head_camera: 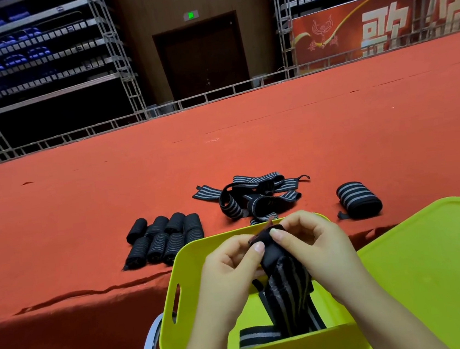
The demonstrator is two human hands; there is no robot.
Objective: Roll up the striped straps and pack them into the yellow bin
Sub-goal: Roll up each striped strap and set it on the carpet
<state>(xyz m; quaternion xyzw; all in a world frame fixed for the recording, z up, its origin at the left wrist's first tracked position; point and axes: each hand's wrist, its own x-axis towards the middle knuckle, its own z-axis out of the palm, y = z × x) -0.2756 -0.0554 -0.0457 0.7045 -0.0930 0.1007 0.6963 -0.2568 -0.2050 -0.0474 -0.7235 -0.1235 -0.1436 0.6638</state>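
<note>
While over bin (192, 253), hands (231, 271) (317, 247) pinch strap (284, 280).

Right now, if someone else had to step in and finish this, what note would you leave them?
Left hand and right hand: both pinch the top end of one striped strap; its tail hangs into the yellow bin.
Done: rolled straps lie grouped on the red table, a single roll lies apart on the right.
Left: roll the held strap, then the loose pile, and pack the rolls into the bin. The yellow lid lies beside it.
</note>
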